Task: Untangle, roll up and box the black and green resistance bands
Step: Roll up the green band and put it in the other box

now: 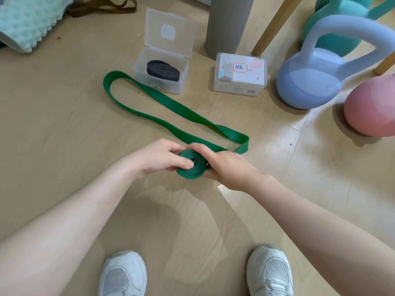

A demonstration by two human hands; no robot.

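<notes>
I grip the rolled part of the green band (pixel 189 167) with both hands: my left hand (pixel 162 155) pinches its side, my right hand (pixel 222 164) wraps it. Its loose length trails on the floor to the open box (pixel 162 67), where the black band (pixel 163 70) lies coiled inside.

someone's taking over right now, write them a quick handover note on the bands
Left hand and right hand: both grip the partly rolled coil of the green band; its loose loop trails on the floor toward the boxes.
Done: black band rolled, lying in the open clear box.
Left: finish rolling the green band and box it. The labelled box beside is shut.
</notes>
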